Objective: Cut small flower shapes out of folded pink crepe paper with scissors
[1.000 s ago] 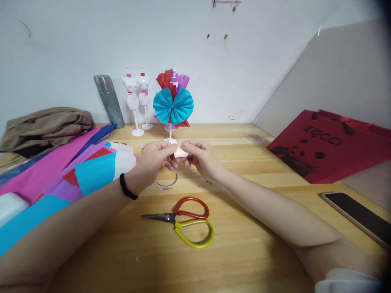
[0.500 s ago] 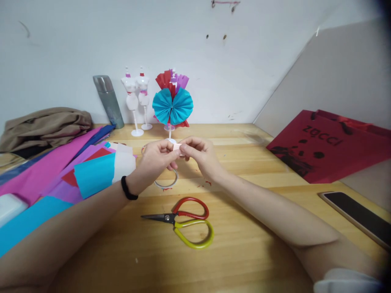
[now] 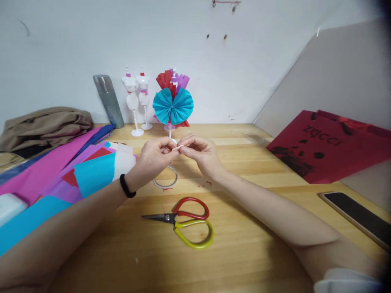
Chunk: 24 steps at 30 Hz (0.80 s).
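Observation:
Between the fingertips of both hands is a small pale pink strip of paper, seen nearly edge-on. My left hand pinches its left end, and my right hand pinches the right end, with the two thumbs almost touching. Below my left hand a roll of tape lies flat on the table. Nearer to me rest scissors with one red and one yellow handle, blades pointing left. Behind my hands stands a small white dress form wearing a blue pleated paper fan with red and purple paper above.
Two more white dress forms and a grey bottle stand by the wall. Coloured paper sheets and a brown cloth lie at left. A red paper bag and a phone are at right.
The pink paper strip has turned from showing its flat face to a thin edge as the fingers work on it. Both hands stay in nearly the same place.

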Motion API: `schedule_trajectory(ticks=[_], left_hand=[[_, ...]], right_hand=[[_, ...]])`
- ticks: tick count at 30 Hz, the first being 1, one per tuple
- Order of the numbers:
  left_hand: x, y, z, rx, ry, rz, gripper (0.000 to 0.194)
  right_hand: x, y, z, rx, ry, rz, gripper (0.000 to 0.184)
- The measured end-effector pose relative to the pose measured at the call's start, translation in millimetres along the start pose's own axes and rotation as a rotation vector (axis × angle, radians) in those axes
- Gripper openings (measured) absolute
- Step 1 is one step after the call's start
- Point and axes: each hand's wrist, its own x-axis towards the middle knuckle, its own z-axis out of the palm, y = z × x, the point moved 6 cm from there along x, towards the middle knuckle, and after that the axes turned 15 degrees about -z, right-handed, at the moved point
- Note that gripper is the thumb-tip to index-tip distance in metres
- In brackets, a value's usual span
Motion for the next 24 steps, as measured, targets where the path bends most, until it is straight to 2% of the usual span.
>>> schedule_trajectory(ticks=[4, 6, 11, 14, 17, 19, 20, 21, 24], left_hand=[[-4.0, 11.5, -6.7, 0.186, 0.134, 0.139, 0.018], [-4.7, 12.1, -6.8, 0.23, 0.141, 0.164, 0.016], [0.0, 0.4, -2.2, 0.054, 0.023, 0.087, 0.017], [0.1, 2.8, -1.3, -0.05, -0.016, 0.098, 0.016], [-2.5, 11.3, -5.2, -0.095, 0.006, 0.102, 0.017], [-3.7, 14.8, -10.0, -0.141, 0.03, 0.037, 0.019], [-4.1, 15.2, -12.5, -0.174, 0.038, -0.015, 0.019], [-4.8, 16.7, -14.5, -0.199, 0.039, -0.047, 0.02], [-6.2, 22.2, -16.7, -0.249, -0.006, -0.089, 0.022]], right_hand=[[-0.3, -4.2, -2.8, -0.178, 0.009, -0.066, 0.012], [0.3, -6.4, -2.6, -0.201, -0.008, -0.1, 0.01], [0.5, -2.5, -2.8, -0.038, 0.034, -0.058, 0.007], [-0.4, 1.3, -1.3, 0.004, 0.044, -0.041, 0.009], [1.7, -4.5, -5.3, -0.062, 0.071, -0.07, 0.007], [5.5, -18.4, -7.5, -0.162, 0.045, -0.092, 0.008], [7.3, -27.1, -4.4, -0.211, -0.034, -0.084, 0.009], [6.9, -34.8, 5.4, -0.245, -0.217, -0.044, 0.012], [-26.4, -53.7, 46.9, -0.361, -1.056, 0.134, 0.013]])
